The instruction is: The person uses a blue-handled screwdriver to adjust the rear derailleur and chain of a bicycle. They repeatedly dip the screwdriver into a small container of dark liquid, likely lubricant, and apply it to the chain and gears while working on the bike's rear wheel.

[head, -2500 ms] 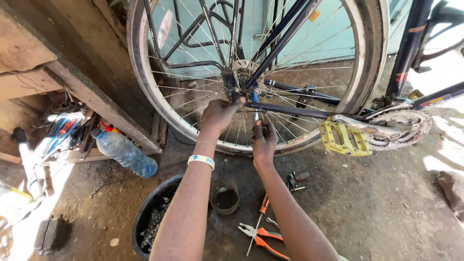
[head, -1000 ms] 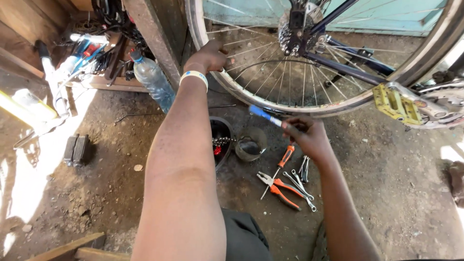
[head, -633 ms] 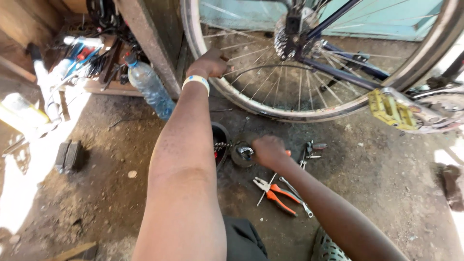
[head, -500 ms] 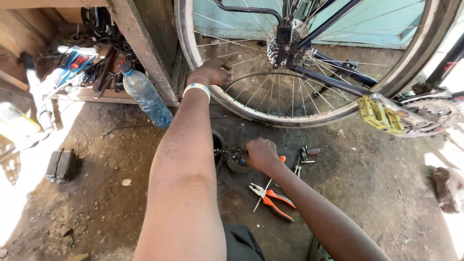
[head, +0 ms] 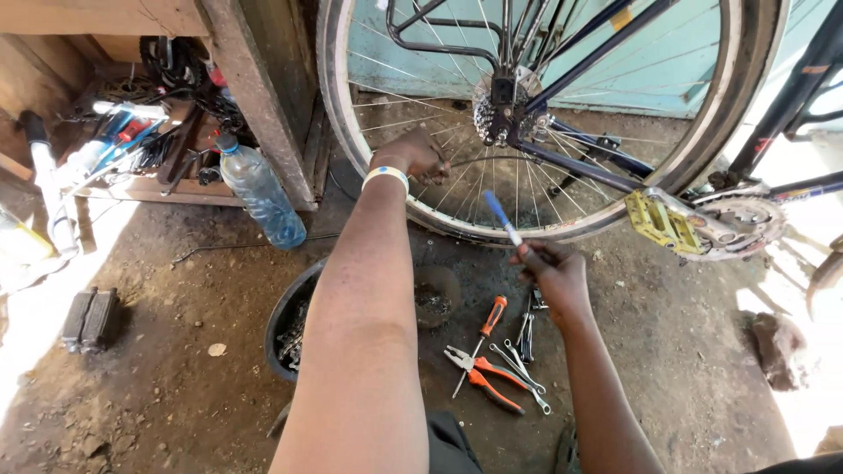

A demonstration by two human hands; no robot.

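At frame centre our right hand (head: 555, 272) grips a blue brush (head: 502, 218) below the wheel (head: 421, 197) whose rim our left hand (head: 411, 156) clasps, so we judge we're mid-cleaning, next raising bristles to the cogs (head: 492, 110).

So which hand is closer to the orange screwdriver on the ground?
Right. The right hand holds a blue-handled tool just above and right of the screwdriver; the left hand is farther up, on the bicycle wheel.
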